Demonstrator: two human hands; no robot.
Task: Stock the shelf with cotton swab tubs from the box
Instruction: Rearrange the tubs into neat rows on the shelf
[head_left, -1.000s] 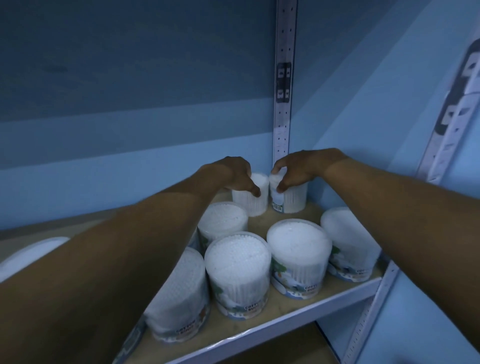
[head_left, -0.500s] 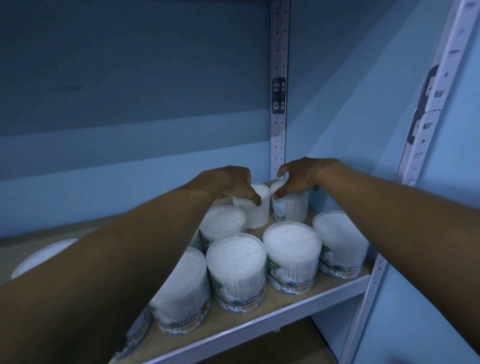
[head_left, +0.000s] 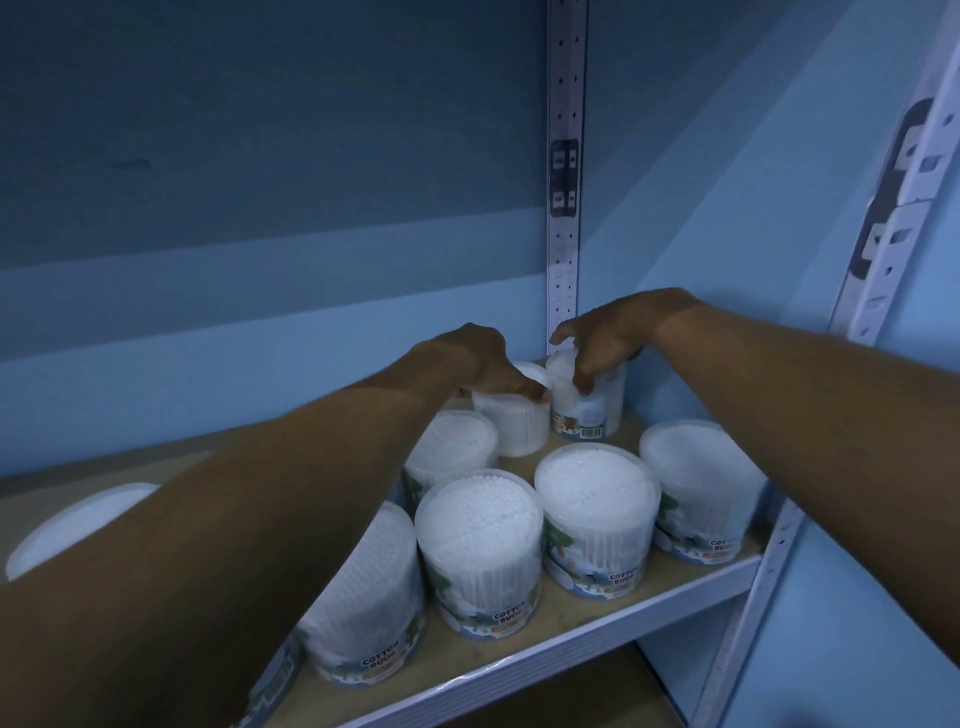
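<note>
Several clear cotton swab tubs stand on a wooden shelf with a white front edge. At the back right corner, my left hand grips the top of one back-row tub. My right hand holds the top of the neighbouring tub, which shows a barcode label. Both tubs rest upright on the shelf, side by side. In front stand a tub, another tub and one at the right. My left forearm hides part of the tubs on the left.
A perforated metal upright runs up the back corner and another upright stands at the front right. Blue walls close the back and right side. One more tub lid shows at far left. A lower shelf lies beneath.
Both hands stay on the two back tubs. My right hand's fingers have shifted further down over its tub's top; the view has tilted slightly.
</note>
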